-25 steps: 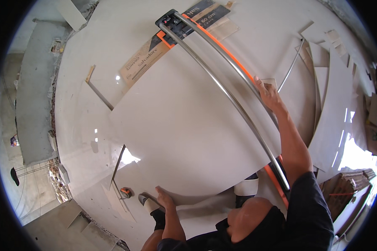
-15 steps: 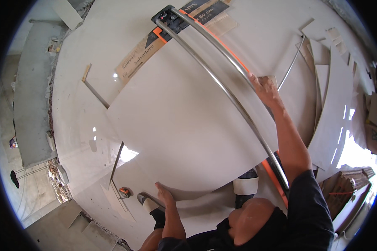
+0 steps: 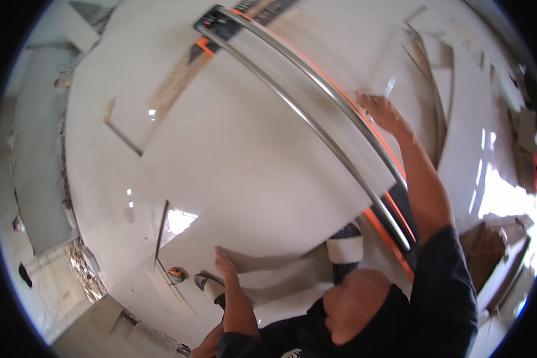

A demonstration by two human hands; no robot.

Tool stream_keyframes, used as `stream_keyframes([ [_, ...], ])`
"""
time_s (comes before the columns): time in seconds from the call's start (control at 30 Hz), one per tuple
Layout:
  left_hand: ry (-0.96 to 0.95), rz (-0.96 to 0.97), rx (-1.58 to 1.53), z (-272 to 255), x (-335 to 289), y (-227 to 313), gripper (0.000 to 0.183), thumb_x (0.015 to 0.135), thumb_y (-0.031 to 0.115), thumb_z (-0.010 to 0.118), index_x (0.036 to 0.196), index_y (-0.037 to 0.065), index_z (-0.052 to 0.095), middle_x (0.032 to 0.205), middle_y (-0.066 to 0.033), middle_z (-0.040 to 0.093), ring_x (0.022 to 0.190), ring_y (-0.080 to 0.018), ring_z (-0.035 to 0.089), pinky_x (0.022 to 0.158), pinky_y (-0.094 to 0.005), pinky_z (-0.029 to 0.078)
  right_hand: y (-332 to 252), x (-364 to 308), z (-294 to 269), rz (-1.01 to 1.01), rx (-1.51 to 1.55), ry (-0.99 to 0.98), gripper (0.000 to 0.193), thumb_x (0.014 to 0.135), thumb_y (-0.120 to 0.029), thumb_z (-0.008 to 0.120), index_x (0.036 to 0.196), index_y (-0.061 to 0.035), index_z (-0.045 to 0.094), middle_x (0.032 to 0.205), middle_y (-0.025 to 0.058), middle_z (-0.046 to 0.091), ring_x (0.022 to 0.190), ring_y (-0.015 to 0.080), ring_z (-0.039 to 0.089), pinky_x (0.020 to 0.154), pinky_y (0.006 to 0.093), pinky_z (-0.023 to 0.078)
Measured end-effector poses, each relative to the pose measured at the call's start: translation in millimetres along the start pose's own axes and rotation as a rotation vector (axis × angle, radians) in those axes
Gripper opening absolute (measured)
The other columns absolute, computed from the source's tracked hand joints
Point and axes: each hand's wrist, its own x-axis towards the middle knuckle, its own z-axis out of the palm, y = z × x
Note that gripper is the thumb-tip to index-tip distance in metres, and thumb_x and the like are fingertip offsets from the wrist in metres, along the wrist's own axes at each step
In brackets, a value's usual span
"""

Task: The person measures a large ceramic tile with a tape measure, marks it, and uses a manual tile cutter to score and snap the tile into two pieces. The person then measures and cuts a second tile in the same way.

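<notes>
A manual tile cutter with two curved-looking steel rails and orange-edged black ends lies across a large pale tile. My right hand is just right of the cutter's right rail, fingers stretched out toward its orange edge; blur hides whether they touch it. The black far end of the cutter is over a flat printed cardboard strip. My left hand is at the tile's near edge, fingers extended and holding nothing; whether it touches the tile is unclear.
My bent knee and shoes are close to the tile's near side. A tape measure rests on the floor at left, beside a thin dark strip. Large tile pieces lie at right, near a stack of brown cardboard.
My right hand has loosened from the rail's side, and its fingers are now stretched out. My left hand stays near the tile's edge. The whole view has shifted slightly.
</notes>
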Motion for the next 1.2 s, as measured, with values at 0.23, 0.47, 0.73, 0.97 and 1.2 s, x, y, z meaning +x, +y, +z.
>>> stream_keyframes([
  [0.23,-0.053,0.06,-0.15,1,32,2,0.073,0.09,0.057,0.043,0.133,-0.002,0.043,0.134,-0.0161,0.047,0.116,-0.0269,0.049,0.098,-0.0348,0.038,54,-101,-70,0.353,-0.05,-0.199,0.036,0.085,-0.037,0.061,0.085,-0.0019,0.067,0.071,0.0084,0.062,0.063,0.0172,0.059,0.064,0.0326,0.048],
  [0.47,-0.079,-0.157,-0.17,1,40,13,0.082,0.083,0.068,0.044,0.133,0.003,0.045,0.129,-0.0142,0.049,0.113,-0.0283,0.05,0.097,-0.0358,0.04,50,-142,-52,0.442,-0.072,-0.249,0.027,0.078,-0.033,0.066,0.088,-0.008,0.07,0.075,0.0102,0.065,0.075,0.0224,0.062,0.072,0.0354,0.048],
  [0.73,-0.153,-0.189,-0.346,2,32,9,0.086,0.08,0.071,0.047,0.134,0.004,0.041,0.13,-0.0127,0.047,0.113,-0.0272,0.05,0.096,-0.0398,0.041,50,-154,-38,0.404,-0.127,-0.09,0.022,0.079,-0.029,0.064,0.089,-0.0102,0.07,0.083,0.0095,0.068,0.083,0.0245,0.064,0.077,0.0354,0.048],
  [0.97,-0.129,-0.21,-0.329,4,15,15,0.082,0.082,0.067,0.048,0.138,0.007,0.039,0.138,-0.0105,0.04,0.119,-0.0272,0.045,0.098,-0.0416,0.039,55,-153,-40,0.426,-0.039,-0.04,0.027,0.078,-0.033,0.066,0.089,-0.009,0.07,0.083,0.0102,0.068,0.079,0.0275,0.064,0.077,0.0364,0.049],
  [1.2,-0.094,-0.227,-0.373,6,24,15,0.079,0.084,0.064,0.05,0.131,0.001,0.046,0.123,-0.012,0.051,0.106,-0.0234,0.051,0.091,-0.0359,0.042,59,-150,-30,0.496,-0.003,0.0,0.034,0.081,-0.036,0.063,0.096,-0.0066,0.069,0.089,0.0161,0.067,0.084,0.0313,0.064,0.078,0.0381,0.048],
])
